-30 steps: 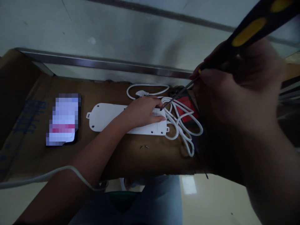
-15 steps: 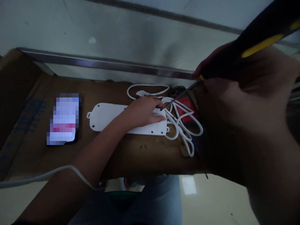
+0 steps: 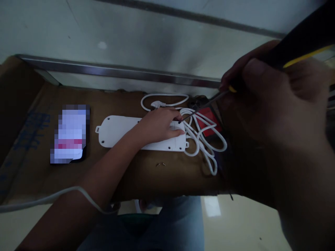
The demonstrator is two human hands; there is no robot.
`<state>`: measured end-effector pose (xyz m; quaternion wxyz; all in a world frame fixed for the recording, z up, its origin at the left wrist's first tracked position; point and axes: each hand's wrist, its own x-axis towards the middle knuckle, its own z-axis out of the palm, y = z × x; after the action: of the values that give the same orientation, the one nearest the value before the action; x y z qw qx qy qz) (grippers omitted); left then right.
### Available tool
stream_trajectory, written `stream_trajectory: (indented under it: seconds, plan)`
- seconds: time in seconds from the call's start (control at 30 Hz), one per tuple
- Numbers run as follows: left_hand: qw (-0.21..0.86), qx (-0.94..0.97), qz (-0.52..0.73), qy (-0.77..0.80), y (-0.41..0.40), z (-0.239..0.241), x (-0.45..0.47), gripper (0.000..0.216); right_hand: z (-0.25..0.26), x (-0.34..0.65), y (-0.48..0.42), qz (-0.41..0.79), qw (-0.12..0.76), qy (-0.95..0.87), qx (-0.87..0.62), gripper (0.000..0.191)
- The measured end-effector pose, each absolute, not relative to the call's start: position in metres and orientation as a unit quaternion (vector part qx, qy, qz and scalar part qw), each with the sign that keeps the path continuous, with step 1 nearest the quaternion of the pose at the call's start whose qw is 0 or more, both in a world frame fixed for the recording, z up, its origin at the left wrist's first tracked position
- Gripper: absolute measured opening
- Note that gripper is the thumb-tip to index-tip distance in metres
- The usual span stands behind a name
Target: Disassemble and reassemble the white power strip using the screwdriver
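A white power strip (image 3: 120,130) lies with its screw-hole side up on brown cardboard (image 3: 146,177). Across its right half rests my left hand (image 3: 163,123), thumb and fingers pressed on the casing and gripping it. My right hand (image 3: 272,87) is closed around a screwdriver (image 3: 303,42) with a black and yellow handle. The screwdriver's thin shaft slants down left, its tip at a hole near the strip's upper right corner, beside my left fingertips. Two small screws (image 3: 160,164) lie on the cardboard below the strip.
A coiled white cord (image 3: 206,146) with a plug (image 3: 157,104) lies behind and right of the strip, partly over a red item (image 3: 208,120). A phone (image 3: 70,134) lies at the left. Another pale cable (image 3: 52,196) crosses my left forearm. A wall (image 3: 117,42) stands behind.
My right hand has turned about the screwdriver handle and shifted slightly right, while the tip stays at the same hole. My left hand keeps its place on the power strip.
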<state>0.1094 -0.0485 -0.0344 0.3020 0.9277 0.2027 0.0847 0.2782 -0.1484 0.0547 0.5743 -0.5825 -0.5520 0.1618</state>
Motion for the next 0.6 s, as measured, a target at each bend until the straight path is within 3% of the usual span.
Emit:
stream_trajectory:
  seconds: [0.23,0.37,0.6]
  plan:
    - [0.306,0.927,0.095,0.193,-0.0479,-0.0358,0.1094,0.045,0.0545,0.281,-0.1531,-0.015,0.488,-0.567,-0.663,0.031]
    - [0.307,0.927,0.101,0.19,-0.0465,-0.0374,0.1098,0.047,0.0545,0.2818,-0.1562,-0.034,0.473,-0.571,-0.67,0.042]
    - [0.319,0.922,0.101,0.193,-0.0458,-0.0351,0.1087,0.045,0.0528,0.2803,-0.1591,-0.045,0.466,-0.608,-0.641,0.035]
